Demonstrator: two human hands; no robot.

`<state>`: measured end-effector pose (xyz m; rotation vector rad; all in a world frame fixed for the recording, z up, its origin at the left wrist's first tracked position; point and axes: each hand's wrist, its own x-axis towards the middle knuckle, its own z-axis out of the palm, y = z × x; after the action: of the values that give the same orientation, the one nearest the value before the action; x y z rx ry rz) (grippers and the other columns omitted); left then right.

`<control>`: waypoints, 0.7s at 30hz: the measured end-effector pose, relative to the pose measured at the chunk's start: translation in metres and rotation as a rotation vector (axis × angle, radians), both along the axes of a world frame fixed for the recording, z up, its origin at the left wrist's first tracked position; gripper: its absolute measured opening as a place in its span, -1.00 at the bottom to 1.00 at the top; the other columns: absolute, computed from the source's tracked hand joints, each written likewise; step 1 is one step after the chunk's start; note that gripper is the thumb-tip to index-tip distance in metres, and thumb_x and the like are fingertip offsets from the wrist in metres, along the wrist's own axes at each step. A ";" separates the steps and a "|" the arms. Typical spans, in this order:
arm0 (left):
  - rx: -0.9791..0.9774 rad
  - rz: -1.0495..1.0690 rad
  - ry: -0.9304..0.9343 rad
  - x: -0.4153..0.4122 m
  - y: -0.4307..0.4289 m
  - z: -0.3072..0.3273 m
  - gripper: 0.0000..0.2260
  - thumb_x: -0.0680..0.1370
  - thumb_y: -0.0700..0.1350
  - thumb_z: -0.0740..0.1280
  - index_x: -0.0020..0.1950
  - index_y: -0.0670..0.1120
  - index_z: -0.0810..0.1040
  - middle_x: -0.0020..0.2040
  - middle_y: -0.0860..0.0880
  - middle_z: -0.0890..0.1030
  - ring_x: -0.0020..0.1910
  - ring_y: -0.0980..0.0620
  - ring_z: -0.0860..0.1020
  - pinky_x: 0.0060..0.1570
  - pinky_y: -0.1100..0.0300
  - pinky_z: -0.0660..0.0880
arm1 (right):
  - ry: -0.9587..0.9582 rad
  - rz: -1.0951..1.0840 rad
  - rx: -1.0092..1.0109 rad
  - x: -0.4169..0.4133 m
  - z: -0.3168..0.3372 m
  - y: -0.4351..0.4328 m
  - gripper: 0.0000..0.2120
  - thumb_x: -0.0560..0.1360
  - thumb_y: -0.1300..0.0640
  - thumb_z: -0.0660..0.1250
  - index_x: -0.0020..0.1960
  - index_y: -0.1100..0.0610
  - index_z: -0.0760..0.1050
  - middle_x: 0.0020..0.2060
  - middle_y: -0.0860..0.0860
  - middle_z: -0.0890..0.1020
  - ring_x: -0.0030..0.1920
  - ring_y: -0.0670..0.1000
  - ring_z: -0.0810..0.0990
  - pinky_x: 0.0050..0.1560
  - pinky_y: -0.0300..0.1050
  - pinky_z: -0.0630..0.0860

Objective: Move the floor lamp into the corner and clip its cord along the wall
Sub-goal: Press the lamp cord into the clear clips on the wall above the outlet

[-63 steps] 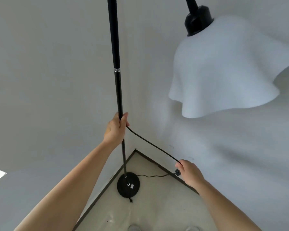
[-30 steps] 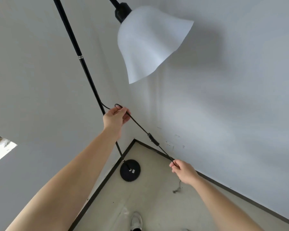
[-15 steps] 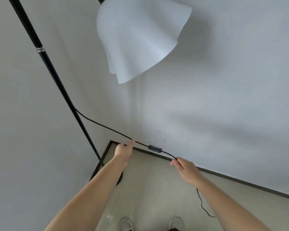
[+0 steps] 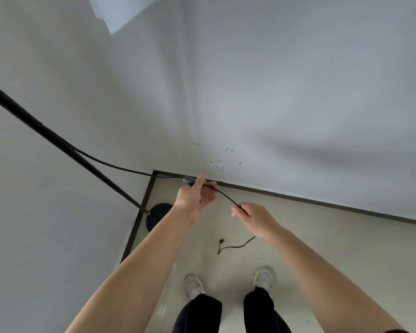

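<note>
The floor lamp stands in the far left corner, its base on the floor and its pole rising to the left. The cord leaves the pole and runs right toward the baseboard. The left hand, fingers loosely curled, supports the cord at its inline switch, holding it low against the wall line. The right hand pinches the cord further along, keeping that span taut for clipping. The plug end lies slack on the near floor.
</note>
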<state>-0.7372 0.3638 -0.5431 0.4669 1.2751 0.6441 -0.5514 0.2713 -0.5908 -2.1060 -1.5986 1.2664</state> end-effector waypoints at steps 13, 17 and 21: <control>-0.110 0.183 0.058 -0.053 0.062 -0.057 -0.39 0.62 0.16 0.24 0.58 -0.09 0.21 0.37 -0.17 0.51 0.36 -0.14 0.48 0.29 -0.12 0.47 | -0.055 -0.094 -0.159 0.042 -0.076 -0.019 -0.60 0.65 -0.13 0.05 -0.20 0.05 0.46 -0.38 -0.13 0.53 -0.39 -0.06 0.51 -0.34 -0.16 0.34; -0.247 -0.301 0.116 -0.010 0.016 -0.092 -0.45 0.66 0.12 0.17 0.62 0.06 0.10 0.48 -0.19 0.35 0.47 -0.15 0.33 0.28 -0.15 0.41 | 0.003 0.053 -0.123 0.007 -0.069 0.009 -0.60 0.66 -0.14 0.00 -0.16 0.04 0.45 -0.36 -0.03 0.56 -0.45 -0.04 0.48 -0.40 -0.14 0.31; -0.227 -0.203 0.058 0.024 0.001 -0.108 -0.61 0.62 0.16 0.23 0.19 -0.13 0.57 0.15 -0.06 0.69 0.26 -0.03 0.57 0.32 -0.18 0.42 | 0.018 0.168 -0.111 -0.004 -0.072 0.020 -0.62 0.65 -0.15 -0.02 -0.13 -0.01 0.45 -0.37 -0.03 0.55 -0.44 -0.03 0.49 -0.42 -0.12 0.29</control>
<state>-0.7134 0.3644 -0.6512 0.4222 1.3176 0.3123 -0.5558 0.2917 -0.6627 -2.0529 -1.7673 1.4539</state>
